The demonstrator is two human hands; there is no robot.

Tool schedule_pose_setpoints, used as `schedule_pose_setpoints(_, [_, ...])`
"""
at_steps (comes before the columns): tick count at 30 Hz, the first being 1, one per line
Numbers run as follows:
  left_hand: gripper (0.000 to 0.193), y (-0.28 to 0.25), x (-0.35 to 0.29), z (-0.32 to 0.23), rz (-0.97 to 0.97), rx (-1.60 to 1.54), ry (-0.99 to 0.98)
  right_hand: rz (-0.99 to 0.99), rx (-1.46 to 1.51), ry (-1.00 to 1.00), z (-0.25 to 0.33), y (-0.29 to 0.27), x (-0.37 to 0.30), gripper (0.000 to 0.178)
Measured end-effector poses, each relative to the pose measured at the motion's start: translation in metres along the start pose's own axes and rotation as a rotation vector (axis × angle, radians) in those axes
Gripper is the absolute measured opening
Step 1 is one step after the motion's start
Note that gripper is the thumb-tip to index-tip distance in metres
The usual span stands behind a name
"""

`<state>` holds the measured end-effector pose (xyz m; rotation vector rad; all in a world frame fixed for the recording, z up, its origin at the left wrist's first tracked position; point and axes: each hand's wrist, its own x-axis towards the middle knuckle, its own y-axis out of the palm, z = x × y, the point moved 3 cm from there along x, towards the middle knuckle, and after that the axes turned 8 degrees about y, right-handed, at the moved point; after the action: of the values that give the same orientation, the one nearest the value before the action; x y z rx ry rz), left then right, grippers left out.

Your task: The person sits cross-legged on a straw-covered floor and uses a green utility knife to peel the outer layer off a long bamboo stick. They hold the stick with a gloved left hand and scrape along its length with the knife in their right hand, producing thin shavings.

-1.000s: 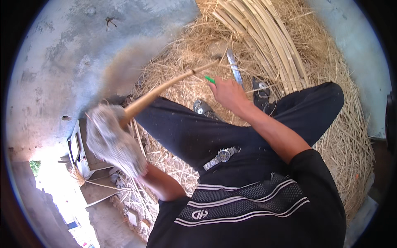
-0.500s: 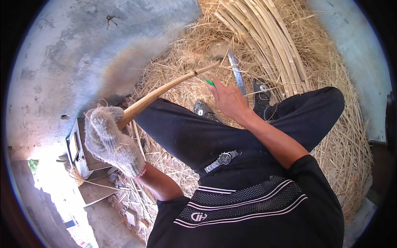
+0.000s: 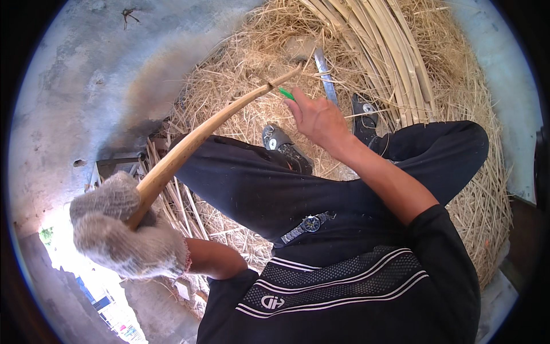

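My left hand (image 3: 123,223), in a grey knitted glove, is closed around the thick end of a long, curved strip of pale wood or bamboo (image 3: 195,140). The strip slants up and away over my left thigh to a thin tip. Near that tip is a dark mark (image 3: 270,86); whether it is a notch or a blade I cannot tell. My bare right hand (image 3: 322,117) is closed on a small green-handled tool (image 3: 286,93), whose end meets or lies just beside the strip. Most of the tool is hidden in my fingers.
A bundle of long pale strips (image 3: 395,63) lies at the far right on shavings and straw (image 3: 229,80). A flat metal blade (image 3: 325,74) lies beyond my shoes (image 3: 278,139). A wristwatch (image 3: 310,223) rests on my lap. A concrete wall (image 3: 86,74) rises at the left.
My left hand has moved left and toward me, drawing the strip with it, so more of its length shows. My right hand stays closed near the thin end. The view has shifted slightly.
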<state>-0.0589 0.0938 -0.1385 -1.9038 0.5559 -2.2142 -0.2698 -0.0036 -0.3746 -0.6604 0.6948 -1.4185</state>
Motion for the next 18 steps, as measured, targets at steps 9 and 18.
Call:
schedule_pose_setpoints(9, [0.041,0.004,0.012,-0.003,0.037,-0.2,0.008,0.188,-0.256,0.217,-0.087,0.031,0.061,0.043])
schedule_pose_setpoints(18, [0.04,0.01,0.017,0.014,0.004,-0.505,-0.197,0.184,-0.169,0.2,-0.086,0.06,0.073,0.038])
